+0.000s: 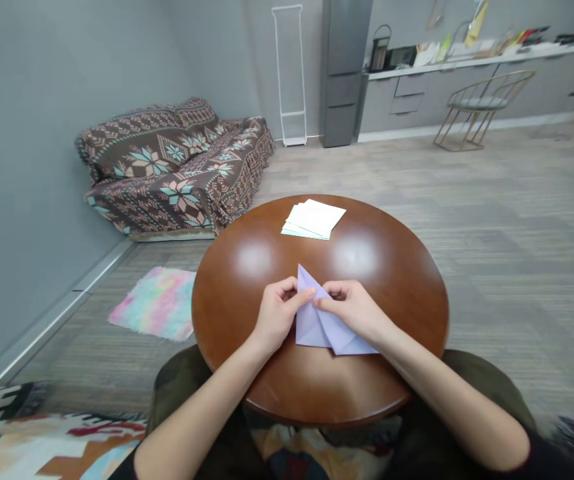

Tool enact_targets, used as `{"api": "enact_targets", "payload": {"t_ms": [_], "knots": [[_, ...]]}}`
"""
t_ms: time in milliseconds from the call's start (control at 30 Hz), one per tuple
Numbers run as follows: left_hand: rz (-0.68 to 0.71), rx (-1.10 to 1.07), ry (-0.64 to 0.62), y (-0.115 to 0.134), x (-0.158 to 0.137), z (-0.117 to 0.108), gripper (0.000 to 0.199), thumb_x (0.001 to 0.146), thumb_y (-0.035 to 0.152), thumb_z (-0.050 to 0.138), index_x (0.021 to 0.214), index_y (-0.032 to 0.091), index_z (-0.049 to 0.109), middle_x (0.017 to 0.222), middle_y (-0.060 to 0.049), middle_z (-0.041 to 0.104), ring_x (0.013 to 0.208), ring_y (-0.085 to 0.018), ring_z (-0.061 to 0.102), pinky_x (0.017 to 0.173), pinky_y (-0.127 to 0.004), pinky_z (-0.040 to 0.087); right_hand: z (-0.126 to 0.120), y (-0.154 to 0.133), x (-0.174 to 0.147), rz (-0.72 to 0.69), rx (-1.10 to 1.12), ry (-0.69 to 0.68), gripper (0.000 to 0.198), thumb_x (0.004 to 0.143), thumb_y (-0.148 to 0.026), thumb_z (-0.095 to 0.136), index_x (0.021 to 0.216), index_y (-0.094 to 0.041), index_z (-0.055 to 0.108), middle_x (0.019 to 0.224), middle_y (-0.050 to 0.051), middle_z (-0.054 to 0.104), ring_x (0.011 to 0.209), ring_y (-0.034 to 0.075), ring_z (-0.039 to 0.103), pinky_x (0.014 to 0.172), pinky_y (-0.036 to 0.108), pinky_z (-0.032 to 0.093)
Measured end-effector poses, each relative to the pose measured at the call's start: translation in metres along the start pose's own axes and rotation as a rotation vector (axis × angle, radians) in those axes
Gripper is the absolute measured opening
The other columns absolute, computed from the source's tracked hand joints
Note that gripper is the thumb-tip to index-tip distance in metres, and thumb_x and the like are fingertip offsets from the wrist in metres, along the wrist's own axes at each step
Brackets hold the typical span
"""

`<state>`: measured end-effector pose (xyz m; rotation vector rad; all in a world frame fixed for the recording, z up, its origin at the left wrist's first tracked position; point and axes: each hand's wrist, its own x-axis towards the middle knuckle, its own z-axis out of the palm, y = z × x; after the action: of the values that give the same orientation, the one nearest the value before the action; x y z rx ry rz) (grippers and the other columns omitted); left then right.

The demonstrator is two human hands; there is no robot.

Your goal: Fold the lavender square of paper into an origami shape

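A folded sheet of lilac paper (311, 327) is in both hands just above the round table, one pointed corner toward the far side. Its folds form overlapping triangular flaps. My left hand (283, 308) pinches its left edge, thumb on top and fingers curled behind. From the right, my right hand (349, 305) grips the other edge between thumb and bent fingers, covering part of the sheet. Both thumbs come close together near the middle crease.
On the brown round table (237, 313), a fanned stack of pale paper sheets (317, 219) lies at the far side. A patterned sofa (177, 167) and a fluffy rug (157, 303) are to the left. Farther back stand a fridge (345, 73) and a metal-framed chair (481, 103).
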<state>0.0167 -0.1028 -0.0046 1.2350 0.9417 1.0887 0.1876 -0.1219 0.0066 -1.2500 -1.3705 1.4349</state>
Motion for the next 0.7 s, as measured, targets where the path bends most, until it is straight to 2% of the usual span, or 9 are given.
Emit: {"api": "enact_targets", "payload": {"t_ms": [267,533,700], "knots": [[-0.021,-0.015,0.011,0.0,-0.0011,0.0004,0.025,0.075,0.035,0.081,0.069,0.014,0.069,0.068,-0.001,0.064,0.064,-0.013,0.052,0.062,-0.025,0.04,0.0,-0.0052,-0.0021,0.048,0.021,-0.013,0.014,0.071,-0.029,0.07,0.07,-0.016,0.066,0.063,-0.002,0.058,0.056,0.011,0.048,0.052,0.024,0.033],[-0.094,-0.153,-0.001,-0.002,-0.003,0.0042,0.024,0.073,0.034,0.084,0.077,0.014,0.071,0.077,-0.002,0.069,0.069,-0.014,0.057,0.068,-0.025,0.043,0.0008,-0.0023,-0.0021,0.049,0.015,0.022,0.018,0.069,-0.031,0.071,0.065,-0.018,0.06,0.059,-0.004,0.054,0.053,0.01,0.044,0.05,0.025,0.03],[-0.165,-0.288,0.066,0.0033,0.0,0.0081,0.022,0.068,0.027,0.084,0.067,0.014,0.066,0.068,0.001,0.063,0.064,-0.01,0.053,0.065,-0.023,0.042,0.0007,-0.0023,-0.0032,0.04,-0.02,0.002,0.019,0.07,-0.031,0.07,0.064,-0.017,0.059,0.058,-0.004,0.052,0.053,0.01,0.043,0.05,0.025,0.03]]}}
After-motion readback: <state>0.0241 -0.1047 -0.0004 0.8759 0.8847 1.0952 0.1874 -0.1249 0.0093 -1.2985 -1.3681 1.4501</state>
